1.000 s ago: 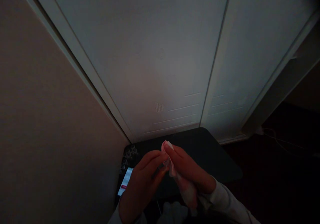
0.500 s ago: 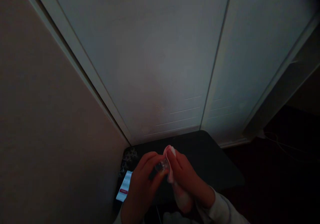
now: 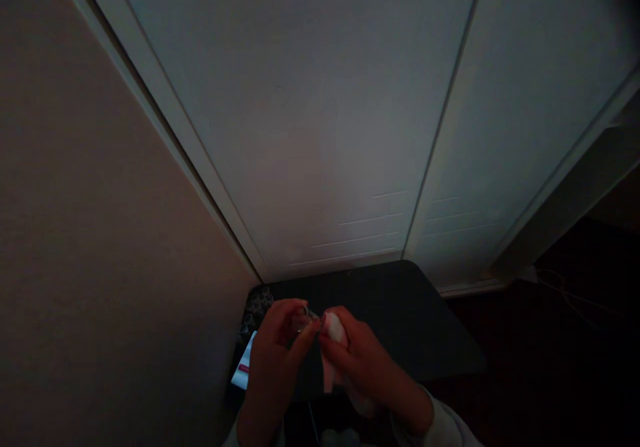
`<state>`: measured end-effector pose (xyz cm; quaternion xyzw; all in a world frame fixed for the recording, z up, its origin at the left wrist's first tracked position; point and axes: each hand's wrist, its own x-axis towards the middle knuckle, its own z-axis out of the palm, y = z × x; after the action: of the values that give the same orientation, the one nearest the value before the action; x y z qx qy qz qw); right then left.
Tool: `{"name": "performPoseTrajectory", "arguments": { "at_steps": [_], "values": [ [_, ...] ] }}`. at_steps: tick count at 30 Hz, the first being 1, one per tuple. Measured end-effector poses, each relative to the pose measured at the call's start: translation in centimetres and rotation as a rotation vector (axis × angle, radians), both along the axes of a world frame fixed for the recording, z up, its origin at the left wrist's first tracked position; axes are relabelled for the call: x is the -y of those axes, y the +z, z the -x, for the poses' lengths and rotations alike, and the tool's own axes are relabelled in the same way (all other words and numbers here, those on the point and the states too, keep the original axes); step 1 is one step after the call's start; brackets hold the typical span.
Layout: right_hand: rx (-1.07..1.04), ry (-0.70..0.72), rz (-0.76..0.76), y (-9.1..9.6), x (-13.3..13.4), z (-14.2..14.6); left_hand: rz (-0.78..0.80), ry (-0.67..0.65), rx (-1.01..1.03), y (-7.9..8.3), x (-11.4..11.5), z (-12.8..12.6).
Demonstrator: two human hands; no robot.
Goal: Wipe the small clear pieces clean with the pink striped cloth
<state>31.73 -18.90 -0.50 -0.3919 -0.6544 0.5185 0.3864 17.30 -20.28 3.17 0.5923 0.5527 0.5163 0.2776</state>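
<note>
Looming over the scene, the pale doors (image 3: pixel 325 134) fill most of the view, with a beige wall (image 3: pixel 90 247) closing off the left side and a dark floor (image 3: pixel 550 367) falling away on the right, where a thin cable (image 3: pixel 575 294) lies. A dark table (image 3: pixel 400 314) sits pushed into the corner, its far edge against the doors and its left edge against the wall, so the only free room lies over its bare right half and back toward the person. Both hands hover above the near left part of the table. Compared with a second ago they have drawn closer together: the left hand (image 3: pixel 273 360) has come up, and its fingertips now pinch a small clear thing (image 3: pixel 303 315), too dim to identify. The right hand (image 3: pixel 370 374) is closed around a white cloth (image 3: pixel 334 330). The cloth stood up above the fingers before and is now tucked lower, bunched under the fingertips and pressed close against the clear thing, so the two hands almost meet there. That puts cloth and clear thing in contact, or very nearly, though the light is too poor to be sure. Under the left wrist, at the table's left edge, lie a pale flat packet with a red mark (image 3: pixel 244 370) and, nearer the corner, a patterned thing (image 3: pixel 256 307), both just beside the hands.
</note>
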Motion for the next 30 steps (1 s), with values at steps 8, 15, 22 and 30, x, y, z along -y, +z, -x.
{"name": "performPoseTrajectory", "arguments": {
  "at_steps": [8, 15, 22, 30],
  "values": [
    [0.08, 0.053, -0.047, -0.3, -0.1, -0.5, -0.087, 0.006, -0.148, -0.3, 0.8, -0.8],
    [0.079, 0.035, -0.075, -0.2, -0.1, -1.1, -0.147, -0.035, -0.205, -0.1, 1.1, -1.4],
    [0.069, 0.074, -0.053, -0.7, -0.1, -2.2, -0.059, -0.059, -0.251, 0.0, 1.5, -2.6],
    [0.075, 0.13, -0.039, -1.8, -0.2, -4.0, 0.027, -0.054, -0.263, -0.4, 2.0, -4.3]
  ]
}}
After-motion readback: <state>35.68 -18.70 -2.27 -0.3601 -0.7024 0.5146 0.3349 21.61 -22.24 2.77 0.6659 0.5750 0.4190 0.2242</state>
